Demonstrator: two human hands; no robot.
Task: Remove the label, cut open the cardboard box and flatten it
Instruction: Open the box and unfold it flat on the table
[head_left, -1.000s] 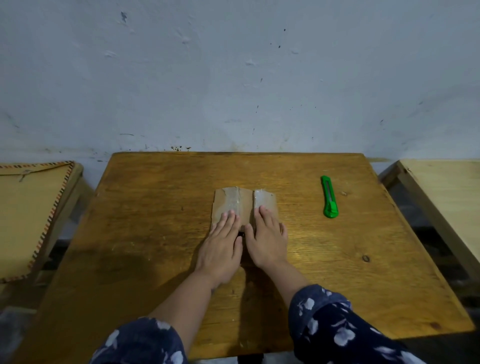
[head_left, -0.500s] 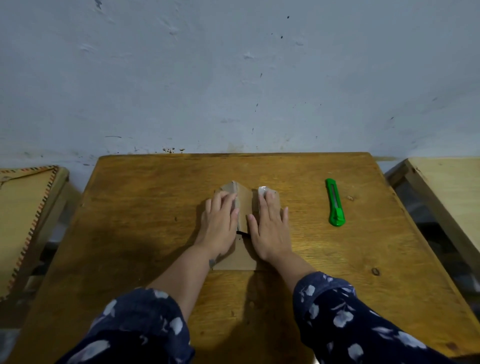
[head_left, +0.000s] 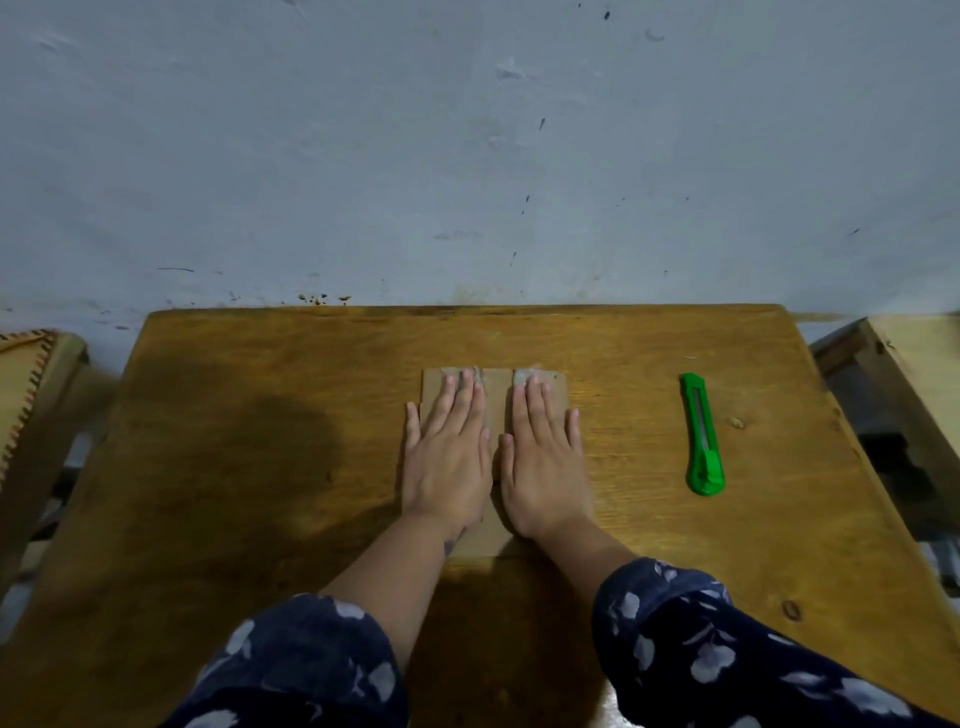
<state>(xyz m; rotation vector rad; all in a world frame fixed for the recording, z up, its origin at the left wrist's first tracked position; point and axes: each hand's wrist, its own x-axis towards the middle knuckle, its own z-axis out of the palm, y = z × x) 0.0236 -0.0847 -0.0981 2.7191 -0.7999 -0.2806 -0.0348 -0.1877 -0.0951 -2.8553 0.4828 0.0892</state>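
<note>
Now pressed fully flat where half a second ago the far end peaked up between the fingers: cardboard box (head_left: 493, 395), lying as a single flat sheet in the middle of the wooden table (head_left: 260, 467), far edge square to the wall. Both palms slid forward and down since the previous frame, fingertips now close to the sheet's far edge.

Left hand (head_left: 445, 457) laid palm-down on the left half, fingers straight and close together, thumb alongside the inner edge, little finger splayed off the cardboard's left side. Right hand (head_left: 543, 462) mirrored on the right half, fingers straight, little finger spread out toward the right edge. Thumbs nearly touching over the centre line. Neither hand curled round anything; both simply pressing downward.

Greyish tape remnants (head_left: 525, 375) visible along the far edge just beyond the fingertips. Near end of the sheet showing between and below the wrists.

Green utility knife (head_left: 702, 434) lying untouched on the table well to the right of the hands, lengthwise pointing toward the wall. Dark floral sleeves (head_left: 701, 639) pushed up both forearms. Pale stool (head_left: 914, 374) at right, woven-edged seat (head_left: 31, 374) at left, scuffed grey wall (head_left: 467, 156) behind.
</note>
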